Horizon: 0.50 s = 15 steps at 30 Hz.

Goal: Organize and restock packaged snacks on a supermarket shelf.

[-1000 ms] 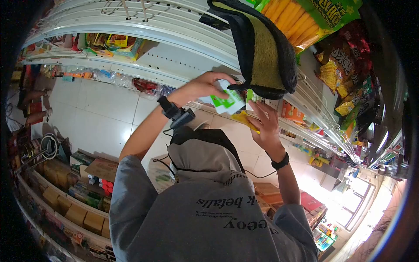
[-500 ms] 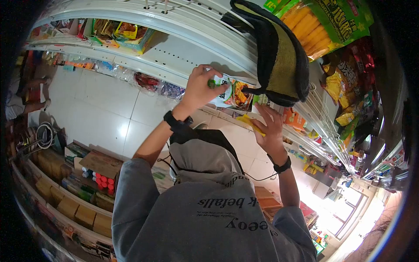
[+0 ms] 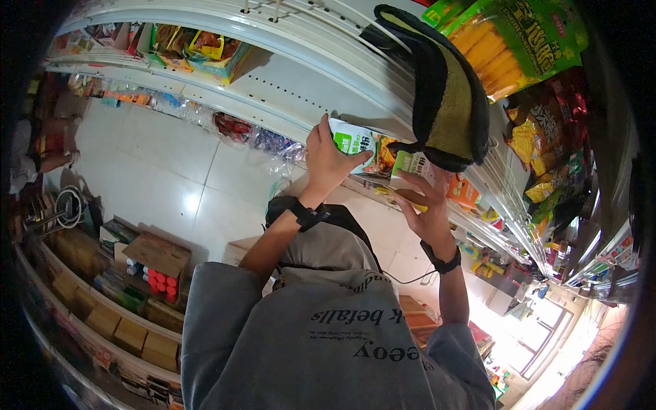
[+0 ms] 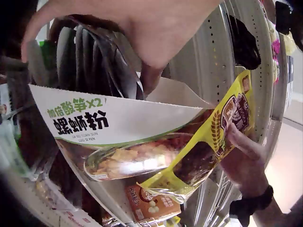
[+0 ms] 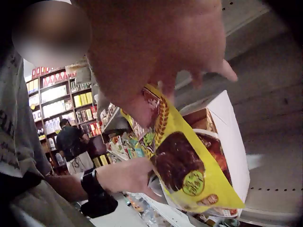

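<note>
In the head view my left hand (image 3: 329,160) grips a white-and-green open carton (image 3: 352,140) on the shelf, its thumb over the edge. The left wrist view shows the carton's printed front (image 4: 128,118), with a noodle-bowl picture, and dark grey pouches (image 4: 90,61) inside, under that hand. My right hand (image 3: 429,205) pinches a yellow food packet (image 5: 189,161) with a dark-brown food picture. The packet slants across the carton's right end in the left wrist view. A second white-and-green box (image 3: 410,165) is beside the carton, partly behind my right hand's fingers.
A black-and-olive cloth item (image 3: 454,96) hangs from the upper shelf, close over the hands. Beside it is a green bag of yellow sticks (image 3: 516,48). An orange box (image 3: 465,191) sits right of my right hand. Another person (image 5: 73,146) stands by distant shelves.
My left hand has shifted right with the carton, which has turned upright on the shelf and shows its printed front. My right hand keeps the yellow packet, its fingers now by the second box.
</note>
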Motion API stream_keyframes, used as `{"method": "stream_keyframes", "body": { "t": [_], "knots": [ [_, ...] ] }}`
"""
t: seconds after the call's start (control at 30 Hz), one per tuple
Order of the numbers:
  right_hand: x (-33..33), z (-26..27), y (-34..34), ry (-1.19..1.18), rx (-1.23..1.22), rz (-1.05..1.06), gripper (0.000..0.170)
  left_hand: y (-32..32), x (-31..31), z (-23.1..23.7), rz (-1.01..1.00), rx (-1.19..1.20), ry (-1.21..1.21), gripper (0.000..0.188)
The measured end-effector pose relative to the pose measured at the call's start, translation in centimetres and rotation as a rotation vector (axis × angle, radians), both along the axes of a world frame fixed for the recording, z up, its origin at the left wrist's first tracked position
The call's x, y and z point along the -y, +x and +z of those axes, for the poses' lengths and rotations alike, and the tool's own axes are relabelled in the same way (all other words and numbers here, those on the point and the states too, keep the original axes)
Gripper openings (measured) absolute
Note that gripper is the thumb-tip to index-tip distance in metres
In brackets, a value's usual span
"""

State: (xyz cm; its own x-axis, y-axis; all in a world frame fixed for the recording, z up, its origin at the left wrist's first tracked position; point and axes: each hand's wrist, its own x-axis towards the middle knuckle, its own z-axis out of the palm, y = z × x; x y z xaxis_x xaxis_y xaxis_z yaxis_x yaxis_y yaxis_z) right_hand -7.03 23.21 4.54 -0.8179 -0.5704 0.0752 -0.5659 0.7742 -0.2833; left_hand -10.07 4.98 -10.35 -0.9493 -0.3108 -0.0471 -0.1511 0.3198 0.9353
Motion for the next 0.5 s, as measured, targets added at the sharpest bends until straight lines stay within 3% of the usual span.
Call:
{"method": "stream_keyframes", "body": {
  "t": [0.17, 0.23, 0.5],
  "knots": [
    [0.1, -0.9, -0.3, -0.063, 0.105, -0.111, 0.012, 0.0, 0.0, -0.4, 0.0, 0.01, -0.052, 0.107],
    [-0.7, -1.3, -0.5, -0.072, 0.135, -0.08, 0.012, 0.1, 0.2, 0.4, 0.003, 0.084, 0.064, 0.107],
    [-2.2, -2.2, 1.5, -0.075, 0.06, -0.163, 0.02, -1.5, -1.1, 2.6, -0.16, 0.231, 0.006, 0.108]
  ]
}}
